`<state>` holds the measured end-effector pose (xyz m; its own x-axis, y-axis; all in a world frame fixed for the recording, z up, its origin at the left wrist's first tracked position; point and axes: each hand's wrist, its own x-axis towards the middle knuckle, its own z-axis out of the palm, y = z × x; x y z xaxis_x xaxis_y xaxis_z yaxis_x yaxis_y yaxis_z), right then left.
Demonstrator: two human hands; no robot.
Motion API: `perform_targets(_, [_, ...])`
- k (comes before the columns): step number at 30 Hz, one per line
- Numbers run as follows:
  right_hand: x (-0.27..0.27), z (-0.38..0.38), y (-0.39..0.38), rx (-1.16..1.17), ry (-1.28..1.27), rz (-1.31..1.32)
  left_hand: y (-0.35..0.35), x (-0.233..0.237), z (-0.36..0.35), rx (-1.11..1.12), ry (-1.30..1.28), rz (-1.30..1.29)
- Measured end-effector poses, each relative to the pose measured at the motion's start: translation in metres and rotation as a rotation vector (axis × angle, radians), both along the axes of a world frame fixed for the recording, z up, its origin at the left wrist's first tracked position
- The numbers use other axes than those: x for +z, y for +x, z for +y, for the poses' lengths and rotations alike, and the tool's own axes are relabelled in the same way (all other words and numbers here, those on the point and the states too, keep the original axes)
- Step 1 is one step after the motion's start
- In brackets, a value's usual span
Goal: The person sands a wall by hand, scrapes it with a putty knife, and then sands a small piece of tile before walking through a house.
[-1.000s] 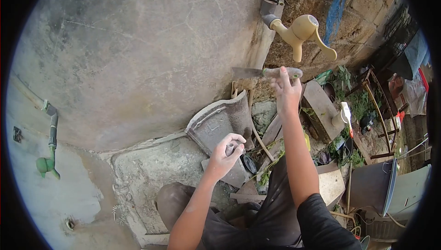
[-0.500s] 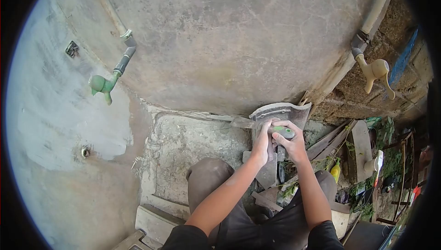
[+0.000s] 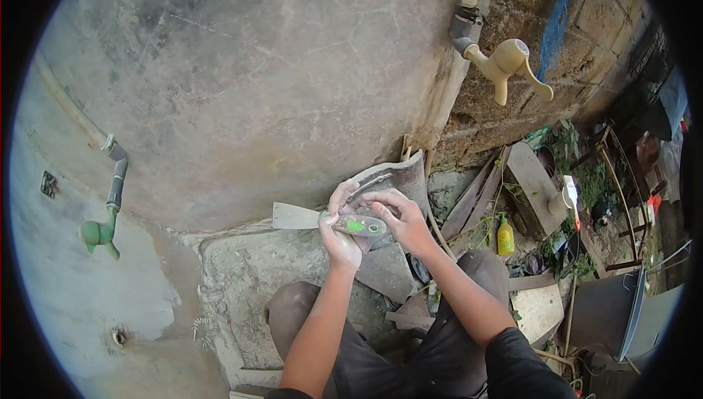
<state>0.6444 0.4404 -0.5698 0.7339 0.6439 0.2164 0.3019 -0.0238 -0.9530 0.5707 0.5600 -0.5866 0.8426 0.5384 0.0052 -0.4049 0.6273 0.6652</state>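
Spanning the upper view: grey wall (image 3: 242,91), cracked and stained. Below it, at the person's left, a rough concrete slab (image 3: 256,282). At far right, a dark tub (image 3: 604,311). Curved grey piece (image 3: 406,179) leans near the wall's base, just behind the hands. Beige tap (image 3: 505,62) at upper right; green tap (image 3: 99,234) at left. Left hand (image 3: 341,241): fingers curled around the scraper (image 3: 355,224), near the blade end of its handle; blade points left, above the slab. Right hand (image 3: 401,219): fingers loosely bent, narrow, at the handle's other end; grip on it cannot be told. Yellow bottle (image 3: 505,236) stands near the right knee.
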Motion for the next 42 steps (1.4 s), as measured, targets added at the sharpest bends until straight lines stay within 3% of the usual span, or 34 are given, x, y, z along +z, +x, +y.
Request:
perform_targets(1, [-0.007,-0.004,0.003,0.001,-0.056,-0.059,0.002,0.002,0.0,0.013,0.089,0.0])
perform_targets(4, [-0.026,-0.004,0.001,0.18,0.118,0.309,0.007,-0.015,0.008,0.007,0.293,-0.005])
perform_targets(8, [-0.04,0.005,-0.004,0.072,-0.098,0.096,0.011,-0.027,0.008,0.016,0.242,-0.02])
perform_targets(9, [-0.041,0.009,-0.004,0.026,-0.009,0.009,0.013,-0.03,0.007,0.002,0.192,-0.048])
perform_targets(13, [-0.009,0.009,-0.009,0.026,-0.158,-0.07,0.02,-0.033,0.0,0.099,0.175,-0.04])
perform_targets(17, [-0.006,0.01,-0.01,-0.18,-0.102,-0.224,0.033,-0.029,-0.011,0.135,0.055,-0.064])
perform_targets(24, [0.0,-0.011,0.01,-0.327,-0.149,-0.269,0.046,-0.03,-0.013,-0.023,0.249,-0.036])
perform_targets(25, [-0.002,-0.011,0.012,-0.3,-0.137,-0.229,0.046,-0.029,-0.012,-0.002,0.131,-0.03])
perform_targets(28, [-0.008,-0.006,0.016,-0.074,0.032,0.29,0.036,-0.03,0.005,-0.043,0.037,-0.024])
perform_targets(32, [-0.001,0.003,0.015,0.03,0.107,0.381,0.025,-0.018,0.015,-0.026,-0.012,0.001])
perform_targets(36, [0.0,0.016,0.005,-0.116,0.29,0.287,0.019,-0.008,0.029,0.065,0.327,0.061])
perform_targets(39, [0.018,0.018,0.002,-0.265,0.388,0.207,0.007,-0.003,0.079,-0.122,0.699,0.01])
perform_targets(42, [0.03,0.016,0.003,-0.369,0.442,0.156,0.012,0.086,0.105,-0.075,1.313,-0.096])
